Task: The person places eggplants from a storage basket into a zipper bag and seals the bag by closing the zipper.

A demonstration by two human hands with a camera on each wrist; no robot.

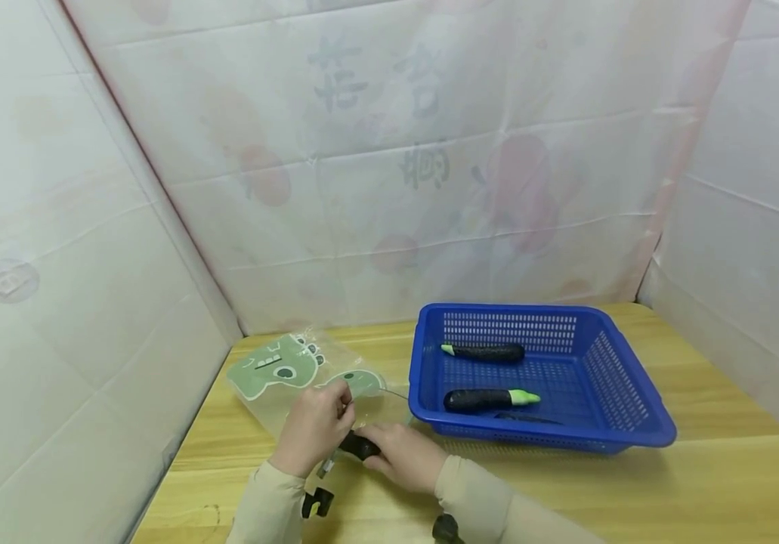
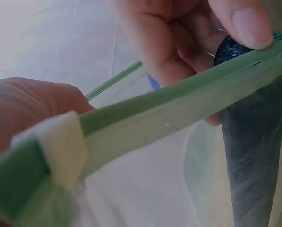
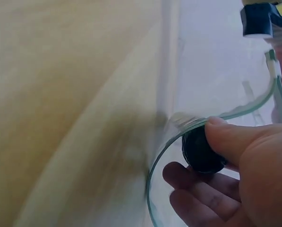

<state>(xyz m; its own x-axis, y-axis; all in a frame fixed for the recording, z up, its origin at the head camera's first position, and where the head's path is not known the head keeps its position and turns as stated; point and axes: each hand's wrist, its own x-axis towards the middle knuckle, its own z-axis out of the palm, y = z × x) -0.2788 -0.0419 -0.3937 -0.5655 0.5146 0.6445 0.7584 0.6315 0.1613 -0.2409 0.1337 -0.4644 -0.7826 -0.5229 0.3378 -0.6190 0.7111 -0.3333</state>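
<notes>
A clear zip bag with green cartoon faces lies on the table, its mouth toward me. My left hand holds one side of the bag's green-edged mouth, near a white zip slider. In my right hand is a dark eggplant, gripped by its end. In the left wrist view its body shows through the clear plastic below the green zip strip, while its end pokes out above. The right thumb lies against both the bag's rim and the eggplant.
A blue plastic basket stands to the right. Two dark eggplants with light green ends, one at the back and one nearer, lie inside. A dark shape is partly hidden by its front rim. Printed cloth walls surround the wooden table.
</notes>
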